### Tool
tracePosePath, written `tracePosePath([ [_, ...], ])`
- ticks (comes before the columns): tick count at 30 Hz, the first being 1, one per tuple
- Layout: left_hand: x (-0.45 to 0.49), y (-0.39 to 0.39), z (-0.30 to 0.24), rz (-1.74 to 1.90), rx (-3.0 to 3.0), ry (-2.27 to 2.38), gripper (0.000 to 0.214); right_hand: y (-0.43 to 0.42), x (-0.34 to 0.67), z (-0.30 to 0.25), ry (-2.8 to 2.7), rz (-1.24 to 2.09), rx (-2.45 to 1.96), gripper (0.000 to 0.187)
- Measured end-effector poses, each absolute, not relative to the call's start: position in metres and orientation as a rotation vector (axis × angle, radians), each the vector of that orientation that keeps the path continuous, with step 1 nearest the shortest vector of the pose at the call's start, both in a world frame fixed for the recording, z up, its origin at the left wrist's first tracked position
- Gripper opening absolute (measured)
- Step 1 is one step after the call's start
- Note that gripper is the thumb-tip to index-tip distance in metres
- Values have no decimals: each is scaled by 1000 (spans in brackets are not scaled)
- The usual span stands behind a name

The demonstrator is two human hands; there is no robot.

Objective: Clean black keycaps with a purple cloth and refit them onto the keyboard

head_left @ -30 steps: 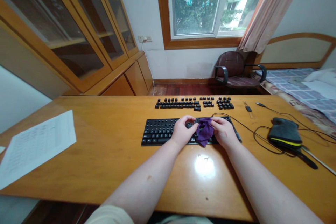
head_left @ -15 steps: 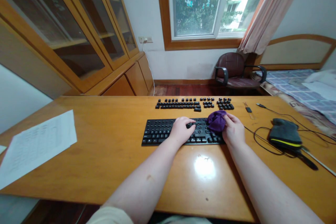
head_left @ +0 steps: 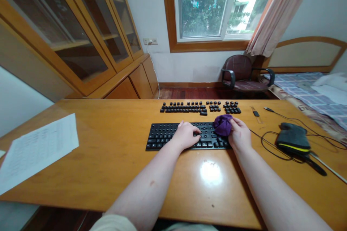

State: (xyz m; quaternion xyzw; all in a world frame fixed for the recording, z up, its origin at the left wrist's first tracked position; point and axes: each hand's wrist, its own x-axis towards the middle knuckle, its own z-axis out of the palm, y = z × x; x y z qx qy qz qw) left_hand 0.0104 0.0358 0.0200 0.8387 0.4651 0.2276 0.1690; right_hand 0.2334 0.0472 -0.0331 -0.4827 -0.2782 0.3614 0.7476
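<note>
A black keyboard (head_left: 159,139) lies on the wooden desk, with keycaps gone from part of its upper and right side. My left hand (head_left: 185,135) rests on the middle of it; thumb and forefinger are apart over the bare key posts, and the other fingers are partly hidden. A bunched purple cloth (head_left: 222,125) is gripped by my right hand (head_left: 240,134), between thumb and fingers. The cloth touches the keyboard's right part, covering some of its keys.
Loose black keycaps (head_left: 183,109) stand in rows behind the keyboard. To the right are a small black-and-wire tool (head_left: 256,113), a USB cable (head_left: 269,109) and a grey brush-like item with a yellow stripe (head_left: 294,139). Paper sheets (head_left: 40,148) lie at the left.
My left hand has shifted very slightly, its thumb and forefinger lower on the keyboard. The right hand and the cloth have barely moved.
</note>
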Motion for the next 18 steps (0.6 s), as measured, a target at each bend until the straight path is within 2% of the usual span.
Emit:
tracePosePath([
  [9, 11, 34, 21, 655, 2465, 1352, 12, 48, 235, -33, -606, 784, -1075, 33],
  [18, 14, 35, 8, 743, 2253, 1455, 8, 47, 233, -31, -590, 805, -1072, 33],
])
